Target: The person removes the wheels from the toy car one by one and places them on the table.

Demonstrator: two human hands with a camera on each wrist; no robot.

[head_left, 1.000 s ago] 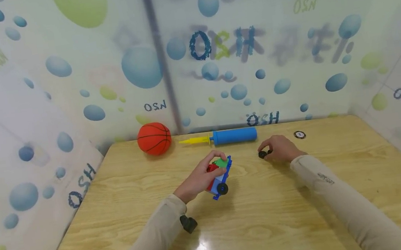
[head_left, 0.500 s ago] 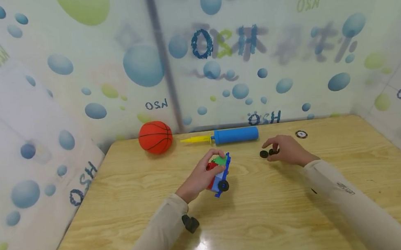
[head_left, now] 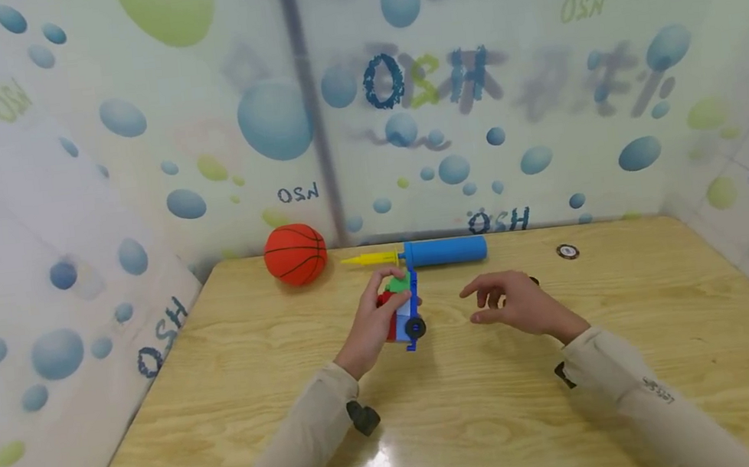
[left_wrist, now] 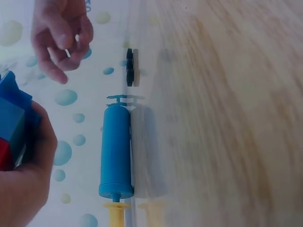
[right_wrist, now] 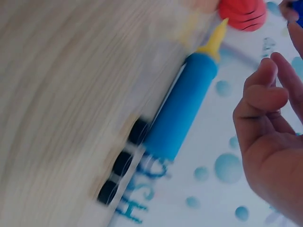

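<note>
The toy block car [head_left: 402,309] is being held up off the counter [head_left: 477,407] by the left hand [head_left: 374,324], near the middle of the far half and just in front of the pump. Fingers are being curled over its green top block, and the blue base is being tipped on edge so that a black wheel [head_left: 415,328] is being shown at its lower right. In the left wrist view only a blue and red corner of the car [left_wrist: 10,127] is being seen against the palm [left_wrist: 33,161].

The right hand [head_left: 514,302] is being carried just above the counter, a little to the right of the car and apart from it. Its fingers are being kept loosely spread and slightly bent, and nothing is being gripped; in the right wrist view the fingers [right_wrist: 265,101] are being seen bare and relaxed.

Along the far edge, a blue pump [head_left: 444,251] with a yellow nozzle [head_left: 369,259] is being left lying flat, with the orange ball [head_left: 295,254] beside the nozzle towards the far left corner. A small round disc [head_left: 567,251] is being left near the far edge, to the right of the pump. Small dark wheels [right_wrist: 124,163] are being seen blurred beside the pump's end in the right wrist view.
</note>
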